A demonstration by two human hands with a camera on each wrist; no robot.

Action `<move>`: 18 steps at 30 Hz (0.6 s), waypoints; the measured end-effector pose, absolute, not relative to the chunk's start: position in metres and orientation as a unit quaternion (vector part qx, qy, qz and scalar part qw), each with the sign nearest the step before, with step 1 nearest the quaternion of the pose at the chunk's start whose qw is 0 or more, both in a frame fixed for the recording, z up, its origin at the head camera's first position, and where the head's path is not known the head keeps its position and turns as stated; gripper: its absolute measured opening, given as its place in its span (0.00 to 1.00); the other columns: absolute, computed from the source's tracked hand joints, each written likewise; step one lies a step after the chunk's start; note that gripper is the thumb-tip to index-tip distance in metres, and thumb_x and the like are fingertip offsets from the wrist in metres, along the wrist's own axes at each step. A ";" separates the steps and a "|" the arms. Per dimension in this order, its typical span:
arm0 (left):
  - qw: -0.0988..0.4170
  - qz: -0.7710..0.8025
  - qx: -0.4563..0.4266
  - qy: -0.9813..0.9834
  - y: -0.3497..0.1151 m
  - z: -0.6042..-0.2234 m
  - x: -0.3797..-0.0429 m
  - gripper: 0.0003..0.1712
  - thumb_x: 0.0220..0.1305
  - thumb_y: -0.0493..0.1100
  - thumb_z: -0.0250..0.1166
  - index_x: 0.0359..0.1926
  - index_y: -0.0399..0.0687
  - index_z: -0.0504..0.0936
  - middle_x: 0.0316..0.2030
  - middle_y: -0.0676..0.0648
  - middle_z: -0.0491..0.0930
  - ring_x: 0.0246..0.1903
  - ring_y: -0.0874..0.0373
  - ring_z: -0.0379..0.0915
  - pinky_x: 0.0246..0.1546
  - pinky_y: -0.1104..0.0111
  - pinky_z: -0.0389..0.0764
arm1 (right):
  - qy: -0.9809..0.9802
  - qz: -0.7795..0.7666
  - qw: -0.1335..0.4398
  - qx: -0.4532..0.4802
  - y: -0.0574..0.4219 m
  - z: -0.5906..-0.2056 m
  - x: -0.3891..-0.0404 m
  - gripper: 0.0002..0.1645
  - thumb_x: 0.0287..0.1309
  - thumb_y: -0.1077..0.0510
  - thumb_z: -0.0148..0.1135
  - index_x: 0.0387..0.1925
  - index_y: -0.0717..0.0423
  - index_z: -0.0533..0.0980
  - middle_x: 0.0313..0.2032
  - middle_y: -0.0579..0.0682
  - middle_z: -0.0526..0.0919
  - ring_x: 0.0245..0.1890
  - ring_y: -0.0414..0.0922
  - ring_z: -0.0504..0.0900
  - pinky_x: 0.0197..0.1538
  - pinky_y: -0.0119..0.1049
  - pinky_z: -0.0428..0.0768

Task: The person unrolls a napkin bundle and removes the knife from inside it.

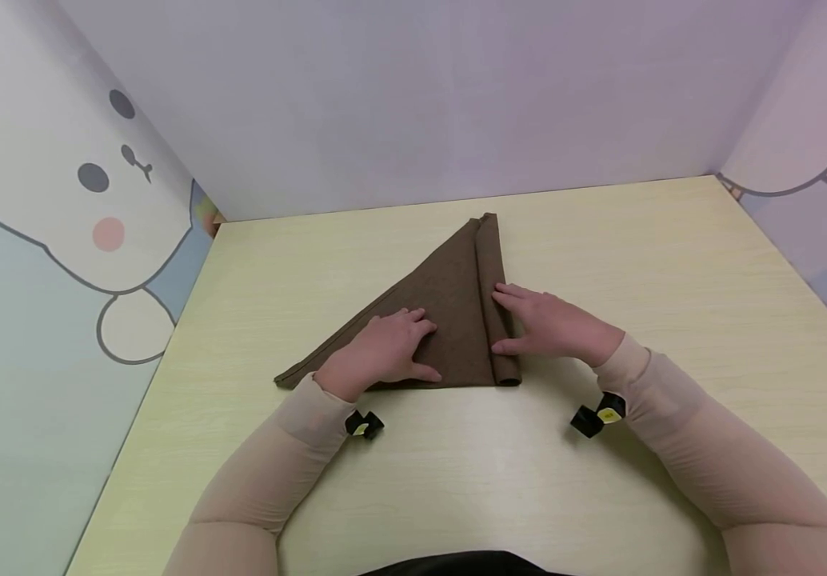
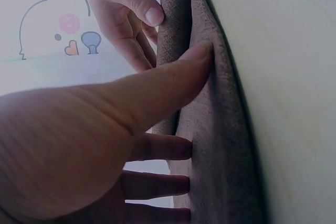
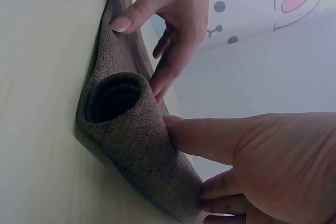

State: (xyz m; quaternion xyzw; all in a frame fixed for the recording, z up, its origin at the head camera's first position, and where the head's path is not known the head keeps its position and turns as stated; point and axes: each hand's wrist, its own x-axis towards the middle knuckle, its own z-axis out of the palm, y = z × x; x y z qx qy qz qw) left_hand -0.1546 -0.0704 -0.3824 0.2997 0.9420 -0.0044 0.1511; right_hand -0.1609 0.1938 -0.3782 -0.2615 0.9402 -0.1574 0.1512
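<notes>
A brown cloth [image 1: 449, 320], folded to a triangle, lies on the table with its right side rolled into a tube [image 1: 489, 272]. The near end of the roll [image 3: 118, 100] shows as a hollow round opening in the right wrist view. My left hand [image 1: 385, 348] rests on the flat part, thumb and spread fingertips touching the fabric near its front edge. On the right, my right hand [image 1: 553, 324] touches the roll with its thumb [image 3: 205, 135] and extended fingertips, the thumb nearer the front end. Neither hand's fingers are curled round the cloth.
The pale wooden table [image 1: 637, 264] extends on all sides of the cloth. A plain light wall [image 1: 413, 104] rises at its back edge, and side walls with cartoon drawings [image 1: 107, 232] stand left and right. Small black devices [image 1: 597, 414] are worn at both wrists.
</notes>
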 end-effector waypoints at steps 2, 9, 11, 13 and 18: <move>0.151 -0.003 0.299 0.942 -0.071 -0.382 -0.155 0.48 0.51 0.71 0.66 0.66 0.50 0.70 0.69 0.41 0.62 0.67 0.46 0.58 0.57 0.45 0.67 | 0.940 -0.157 0.151 -0.262 0.194 -0.378 -0.161 0.52 0.58 0.41 0.65 0.71 0.66 0.55 0.72 0.63 0.52 0.71 0.59 0.54 0.65 0.62 0.55; 0.146 -0.002 0.298 0.943 -0.072 -0.382 -0.155 0.47 0.51 0.72 0.65 0.65 0.49 0.71 0.68 0.42 0.63 0.66 0.46 0.60 0.56 0.45 0.68 | 0.940 -0.158 0.151 -0.264 0.195 -0.377 -0.161 0.51 0.58 0.42 0.65 0.71 0.67 0.56 0.72 0.64 0.53 0.70 0.59 0.55 0.65 0.62 0.55; 0.144 -0.002 0.299 0.943 -0.072 -0.383 -0.156 0.47 0.51 0.72 0.66 0.65 0.49 0.72 0.68 0.42 0.64 0.66 0.47 0.60 0.56 0.46 0.69 | 0.939 -0.159 0.152 -0.264 0.196 -0.377 -0.161 0.51 0.58 0.42 0.65 0.71 0.67 0.56 0.72 0.64 0.53 0.70 0.59 0.55 0.65 0.62 0.55; 0.141 -0.001 0.300 0.943 -0.072 -0.383 -0.156 0.47 0.51 0.72 0.66 0.65 0.49 0.72 0.67 0.42 0.64 0.66 0.47 0.61 0.55 0.46 0.69 | 0.939 -0.160 0.153 -0.265 0.196 -0.377 -0.161 0.51 0.58 0.43 0.65 0.71 0.67 0.55 0.72 0.64 0.53 0.70 0.59 0.55 0.65 0.62 0.55; 0.138 -0.003 0.302 0.943 -0.072 -0.383 -0.156 0.46 0.51 0.72 0.66 0.64 0.49 0.72 0.67 0.42 0.65 0.65 0.47 0.62 0.55 0.46 0.69 | 0.938 -0.160 0.155 -0.266 0.197 -0.376 -0.161 0.51 0.58 0.44 0.65 0.71 0.67 0.55 0.72 0.64 0.53 0.70 0.60 0.56 0.65 0.62 0.56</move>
